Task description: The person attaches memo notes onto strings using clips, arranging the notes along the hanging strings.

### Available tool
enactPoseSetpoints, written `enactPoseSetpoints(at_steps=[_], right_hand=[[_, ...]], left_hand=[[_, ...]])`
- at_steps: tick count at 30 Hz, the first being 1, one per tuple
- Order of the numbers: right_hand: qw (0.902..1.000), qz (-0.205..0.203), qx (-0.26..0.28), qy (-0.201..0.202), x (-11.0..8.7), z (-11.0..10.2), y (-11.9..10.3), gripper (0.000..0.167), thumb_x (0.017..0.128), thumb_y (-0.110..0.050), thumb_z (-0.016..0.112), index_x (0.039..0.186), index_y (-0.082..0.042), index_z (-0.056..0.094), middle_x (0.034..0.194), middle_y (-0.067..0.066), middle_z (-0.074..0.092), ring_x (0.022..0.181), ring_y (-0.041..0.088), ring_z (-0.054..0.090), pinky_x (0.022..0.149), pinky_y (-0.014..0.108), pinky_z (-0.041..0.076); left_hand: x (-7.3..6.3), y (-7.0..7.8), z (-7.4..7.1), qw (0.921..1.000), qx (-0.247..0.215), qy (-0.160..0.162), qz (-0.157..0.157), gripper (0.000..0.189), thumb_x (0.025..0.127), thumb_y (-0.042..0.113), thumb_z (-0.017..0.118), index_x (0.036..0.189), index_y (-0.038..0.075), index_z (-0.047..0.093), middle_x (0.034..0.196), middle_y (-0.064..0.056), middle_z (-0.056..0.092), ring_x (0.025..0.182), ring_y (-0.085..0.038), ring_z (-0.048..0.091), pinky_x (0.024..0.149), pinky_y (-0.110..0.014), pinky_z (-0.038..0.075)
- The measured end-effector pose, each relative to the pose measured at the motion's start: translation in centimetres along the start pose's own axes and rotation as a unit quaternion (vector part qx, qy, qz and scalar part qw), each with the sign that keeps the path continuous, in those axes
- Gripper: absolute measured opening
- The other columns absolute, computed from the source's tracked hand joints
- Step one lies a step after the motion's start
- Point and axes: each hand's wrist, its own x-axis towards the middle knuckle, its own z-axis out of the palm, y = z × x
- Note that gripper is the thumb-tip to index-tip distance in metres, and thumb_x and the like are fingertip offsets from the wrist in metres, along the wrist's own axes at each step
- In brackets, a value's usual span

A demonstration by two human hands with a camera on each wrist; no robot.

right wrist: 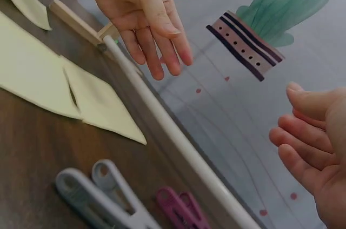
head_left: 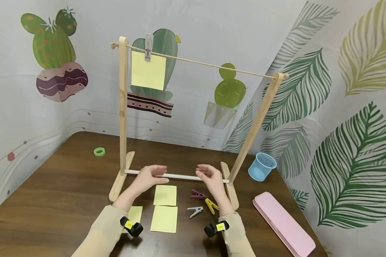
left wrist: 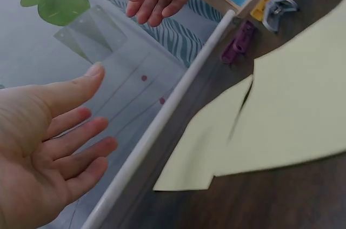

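Near the white rod (head_left: 180, 176), left hand (head_left: 149, 177) and right hand (head_left: 212, 177), fingers and thumbs apart, both empty; on the table (head_left: 67, 189) between the forearms (head_left: 106, 226), two yellow notes (head_left: 164, 219) and three pegs (head_left: 198, 195); above, another note (head_left: 148, 75) clipped to the cord (head_left: 206, 64)

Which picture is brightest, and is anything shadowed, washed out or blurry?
Head view: brightest, with a dark shadow on the table below the left wrist camera; left wrist view: dimmer, the yellow paper paler than in the head view; right wrist view: also dim, the gray clothespin at the bottom edge slightly soft.
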Motion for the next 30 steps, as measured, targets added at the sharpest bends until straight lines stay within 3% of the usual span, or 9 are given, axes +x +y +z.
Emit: enactPoseSetpoints(at_steps=[8, 13, 15, 21, 30], right_hand=[[0.9982, 0.024, -0.033, -0.043, -0.6, -0.5, 0.8, 0.029, 0.087, -0.005, 0.072, 0.114, 0.007, 0.066, 0.107, 0.028, 0.069, 0.095, 0.025, 0.069, 0.083, 0.020, 0.052], [0.9960, 0.039, -0.040, -0.070, -0.6, -0.9, 0.9, 0.033, 0.086, -0.003, 0.073, 0.116, 0.008, 0.065, 0.108, 0.028, 0.069, 0.100, 0.036, 0.068, 0.083, 0.019, 0.052], [0.9952, 0.039, -0.043, -0.079, -0.5, -0.9, 2.1, 0.035, 0.085, -0.002, 0.073, 0.117, 0.009, 0.064, 0.109, 0.029, 0.068, 0.101, 0.040, 0.067, 0.085, 0.025, 0.054], [0.9912, 0.024, -0.075, -0.106, -0.2, -0.8, 5.6, 0.043, 0.084, -0.009, 0.077, 0.121, 0.008, 0.063, 0.111, 0.023, 0.070, 0.103, 0.038, 0.066, 0.091, 0.045, 0.054], [0.9812, 0.023, -0.112, -0.156, -0.3, -1.0, 6.0, 0.042, 0.082, -0.014, 0.079, 0.119, 0.003, 0.065, 0.110, 0.020, 0.070, 0.101, 0.033, 0.067, 0.089, 0.041, 0.054]], left_hand=[[-0.5, -0.8, 0.5, 0.9973, 0.050, -0.054, 0.002, 0.059, 0.081, 0.017, 0.081, 0.131, -0.004, 0.058, 0.128, -0.021, 0.064, 0.120, -0.039, 0.058, 0.100, -0.053, 0.046], [-0.5, -1.1, 0.6, 0.9947, 0.074, -0.071, 0.011, 0.063, 0.076, 0.015, 0.084, 0.129, -0.007, 0.058, 0.127, -0.023, 0.063, 0.123, -0.042, 0.056, 0.103, -0.055, 0.042], [-0.5, -1.1, 0.6, 0.9929, 0.089, -0.076, 0.022, 0.064, 0.075, 0.014, 0.085, 0.129, -0.009, 0.057, 0.127, -0.024, 0.063, 0.123, -0.042, 0.055, 0.104, -0.055, 0.041], [-0.7, -1.0, 0.7, 0.9872, 0.122, -0.098, 0.030, 0.064, 0.074, 0.012, 0.085, 0.127, -0.010, 0.058, 0.128, -0.024, 0.062, 0.124, -0.044, 0.053, 0.105, -0.056, 0.040], [-0.8, -1.2, 0.9, 0.9850, 0.147, -0.089, 0.017, 0.064, 0.070, 0.014, 0.087, 0.126, -0.005, 0.061, 0.128, -0.020, 0.064, 0.124, -0.041, 0.054, 0.105, -0.054, 0.041]])
